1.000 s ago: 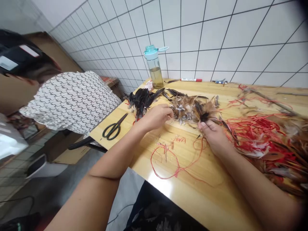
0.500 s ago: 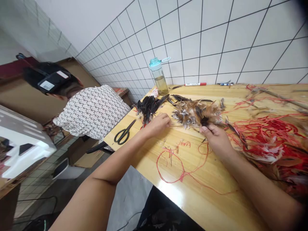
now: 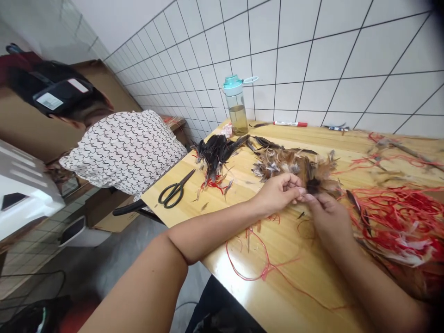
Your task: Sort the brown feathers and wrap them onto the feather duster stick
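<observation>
The thumb and forefinger of the left hand (image 3: 281,198) are drawn together in a narrow pinch, its other fingers curled; whether a thin strand is caught between them I cannot tell. Their tips meet, or nearly meet, those of the right hand (image 3: 332,218), whose thumb and fingers close on the base of a dark-centred brown feather bunch (image 3: 313,184). This bunch is just above the tabletop (image 3: 277,309), and its tips fan out away from the person.

Right behind the left hand lies a pile of brown and white feathers (image 3: 275,163). Nearer the person, a red string loop (image 3: 265,270) lies on the wood, knotted, with loose tails. To the right spreads a tangled heap of red string (image 3: 395,210) mixed with feathers. To the left are a black feather bunch (image 3: 215,151) with red ties and, near the table edge, black-handled scissors (image 3: 174,190).

Farther back, by the tiled wall (image 3: 263,51), stand a teal-lidded water bottle (image 3: 237,113) and a red-capped marker (image 3: 290,124) lying flat. Beyond the left edge, a co-worker in a patterned top (image 3: 121,150) bends away.
</observation>
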`<state>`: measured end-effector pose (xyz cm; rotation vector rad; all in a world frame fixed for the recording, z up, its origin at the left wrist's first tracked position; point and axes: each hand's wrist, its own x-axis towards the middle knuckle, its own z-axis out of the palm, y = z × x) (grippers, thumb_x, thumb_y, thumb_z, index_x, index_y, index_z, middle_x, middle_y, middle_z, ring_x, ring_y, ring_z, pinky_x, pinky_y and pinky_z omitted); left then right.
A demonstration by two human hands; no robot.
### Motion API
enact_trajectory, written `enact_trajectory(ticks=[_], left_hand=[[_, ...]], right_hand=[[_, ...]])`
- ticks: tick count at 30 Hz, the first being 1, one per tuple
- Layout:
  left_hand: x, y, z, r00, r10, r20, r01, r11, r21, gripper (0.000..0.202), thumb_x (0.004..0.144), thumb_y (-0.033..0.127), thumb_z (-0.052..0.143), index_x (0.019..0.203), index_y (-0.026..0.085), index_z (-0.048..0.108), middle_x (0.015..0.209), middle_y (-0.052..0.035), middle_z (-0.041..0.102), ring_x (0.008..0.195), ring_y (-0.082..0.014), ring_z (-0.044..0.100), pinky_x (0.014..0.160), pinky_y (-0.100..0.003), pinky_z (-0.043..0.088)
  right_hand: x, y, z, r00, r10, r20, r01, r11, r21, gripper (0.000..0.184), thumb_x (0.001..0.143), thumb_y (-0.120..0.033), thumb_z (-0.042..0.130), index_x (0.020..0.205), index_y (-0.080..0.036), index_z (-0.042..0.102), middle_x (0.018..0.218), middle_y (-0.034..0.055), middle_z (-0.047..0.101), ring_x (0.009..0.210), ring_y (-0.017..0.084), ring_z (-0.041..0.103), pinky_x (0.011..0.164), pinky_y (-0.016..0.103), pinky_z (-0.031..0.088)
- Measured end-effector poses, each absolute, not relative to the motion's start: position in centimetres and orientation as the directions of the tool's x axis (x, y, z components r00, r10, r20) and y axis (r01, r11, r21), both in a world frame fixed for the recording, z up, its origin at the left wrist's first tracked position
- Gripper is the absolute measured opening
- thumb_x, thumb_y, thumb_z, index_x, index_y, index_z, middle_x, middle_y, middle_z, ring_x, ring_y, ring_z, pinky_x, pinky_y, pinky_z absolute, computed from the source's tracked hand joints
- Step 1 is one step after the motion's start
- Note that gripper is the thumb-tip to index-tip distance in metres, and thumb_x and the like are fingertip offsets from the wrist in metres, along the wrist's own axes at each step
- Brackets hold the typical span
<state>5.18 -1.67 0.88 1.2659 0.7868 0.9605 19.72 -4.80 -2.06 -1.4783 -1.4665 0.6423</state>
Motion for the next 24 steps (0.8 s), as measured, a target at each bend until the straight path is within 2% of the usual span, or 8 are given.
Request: enact_trajectory(ticks=[3,7,10,15,19,24], left_hand=[[4.3,-2.0,0.8,0.394,0.919,0.014,-0.128,0.040,0.991,0.038,0.072,0.043,0.076,0.079,0.014,0.053,0.071,0.0010,0.059,0.064,-0.0073,0.053,0.063,-0.022,0.042],[3.9,-2.4,0.4,0.344,0.939,0.018,-0.088,0.013,0.996,0.036,0.072,0.043,0.077,0.076,0.014,0.055,0.071,0.0030,0.054,0.066,-0.0072,0.048,0.065,-0.023,0.037],[3.9,-2.4,0.0,0.344,0.939,0.013,-0.091,0.020,0.996,0.039,0.071,0.046,0.078,0.074,0.015,0.055,0.069,0.0034,0.052,0.064,-0.0077,0.044,0.063,-0.024,0.034],[4.0,-2.2,-0.3,0.373,0.928,0.007,-0.168,0.060,0.984,0.045,0.066,0.051,0.081,0.073,0.015,0.055,0.070,0.0025,0.053,0.066,-0.0084,0.046,0.066,-0.024,0.036],[4.0,-2.3,-0.1,0.419,0.908,-0.008,-0.203,0.102,0.974,0.050,0.063,0.055,0.081,0.074,0.016,0.052,0.068,0.0028,0.052,0.066,-0.0084,0.048,0.065,-0.024,0.036],[3.9,-2.4,0.2,0.445,0.893,-0.071,-0.178,0.166,0.970,0.056,0.061,0.059,0.082,0.079,0.016,0.050,0.065,0.0037,0.053,0.060,-0.0072,0.046,0.058,-0.023,0.033]], right_hand=[[19.6,-5.0,-1.8,0.144,0.952,0.269,0.532,0.154,-0.832,0.035,0.081,-0.048,0.054,0.058,-0.022,0.055,0.057,0.0009,0.053,0.057,0.016,0.048,0.057,0.031,0.038],[19.5,-5.1,-2.0,0.116,0.959,0.259,0.532,0.161,-0.831,0.031,0.082,-0.046,0.055,0.063,-0.022,0.060,0.063,0.0028,0.059,0.061,0.018,0.053,0.060,0.032,0.041],[19.5,-5.0,-2.4,0.100,0.968,0.232,0.474,0.159,-0.866,0.027,0.081,-0.046,0.056,0.069,-0.022,0.063,0.070,0.0041,0.065,0.066,0.020,0.058,0.063,0.034,0.044],[19.7,-4.8,-2.7,0.084,0.975,0.204,0.408,0.153,-0.900,0.025,0.080,-0.047,0.060,0.074,-0.024,0.065,0.073,0.0038,0.069,0.069,0.021,0.061,0.065,0.035,0.047],[19.6,-4.9,-2.4,0.090,0.975,0.205,0.443,0.145,-0.885,0.028,0.079,-0.051,0.059,0.074,-0.024,0.064,0.070,0.0038,0.068,0.067,0.021,0.060,0.063,0.035,0.047],[19.6,-4.9,-2.5,0.115,0.972,0.203,0.498,0.121,-0.859,0.031,0.078,-0.054,0.054,0.072,-0.024,0.062,0.067,0.0043,0.066,0.065,0.022,0.059,0.062,0.036,0.045]])
